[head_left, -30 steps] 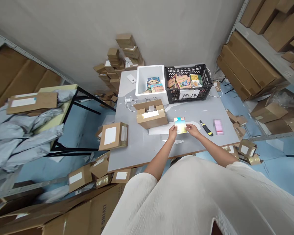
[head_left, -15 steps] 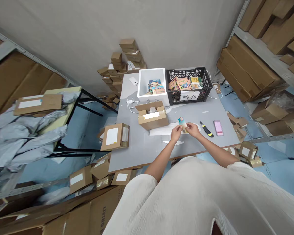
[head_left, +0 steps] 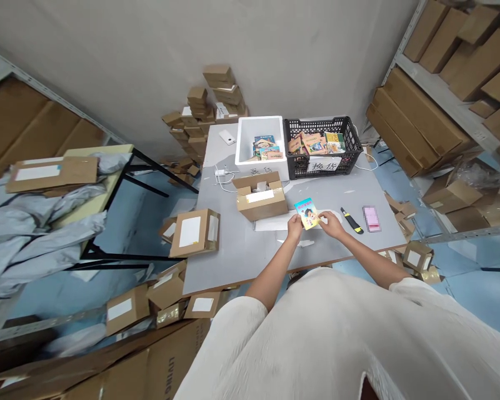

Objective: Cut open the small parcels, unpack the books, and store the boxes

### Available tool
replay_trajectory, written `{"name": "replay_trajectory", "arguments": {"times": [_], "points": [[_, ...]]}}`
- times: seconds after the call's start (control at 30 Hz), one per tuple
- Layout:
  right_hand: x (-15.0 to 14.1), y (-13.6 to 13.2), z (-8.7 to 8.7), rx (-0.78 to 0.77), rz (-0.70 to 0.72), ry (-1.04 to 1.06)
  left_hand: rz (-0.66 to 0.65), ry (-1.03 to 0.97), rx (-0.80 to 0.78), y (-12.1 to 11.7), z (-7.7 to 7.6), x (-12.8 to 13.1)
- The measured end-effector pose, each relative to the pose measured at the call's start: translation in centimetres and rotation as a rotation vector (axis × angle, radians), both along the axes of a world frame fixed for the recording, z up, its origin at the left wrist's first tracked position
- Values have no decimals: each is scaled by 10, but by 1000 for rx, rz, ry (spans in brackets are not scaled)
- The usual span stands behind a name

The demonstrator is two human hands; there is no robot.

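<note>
Between my two hands is a small book with a blue and yellow illustrated cover facing up. My left hand grips its lower left edge. At its right edge, the fingers of my right hand are closed on it. Beneath the book, a white sheet lies on the grey table. An open cardboard box stands just left of the book, with pale contents partly visible. To the right of my right hand lies a black and yellow utility knife.
At the table's back stand a white foam box and a black plastic crate, both with books inside. A pink pixelated item lies at the right. A closed carton sits at the left edge. A white phone lies behind.
The book has turned so that its whole front cover shows; before, it was seen narrow and mostly covered by my fingers. My hands have moved slightly apart along its edges.
</note>
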State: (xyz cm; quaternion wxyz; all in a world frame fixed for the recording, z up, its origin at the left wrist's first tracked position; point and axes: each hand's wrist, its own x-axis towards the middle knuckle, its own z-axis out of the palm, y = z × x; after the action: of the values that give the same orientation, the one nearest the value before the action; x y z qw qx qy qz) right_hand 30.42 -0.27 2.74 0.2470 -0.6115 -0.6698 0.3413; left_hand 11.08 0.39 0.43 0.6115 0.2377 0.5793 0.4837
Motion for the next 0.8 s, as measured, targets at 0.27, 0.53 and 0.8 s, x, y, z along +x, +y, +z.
{"name": "replay_trajectory", "arguments": {"times": [0.27,0.53,0.8], "points": [[-23,-8,-7,-118,-202,303,-54,5,66,5,-2,-26],[-27,19,0,-79,-349,461,-191,230,210,32,6,-27],[-24,96,11,20,-315,434,-229,651,363,88,30,-26]]}}
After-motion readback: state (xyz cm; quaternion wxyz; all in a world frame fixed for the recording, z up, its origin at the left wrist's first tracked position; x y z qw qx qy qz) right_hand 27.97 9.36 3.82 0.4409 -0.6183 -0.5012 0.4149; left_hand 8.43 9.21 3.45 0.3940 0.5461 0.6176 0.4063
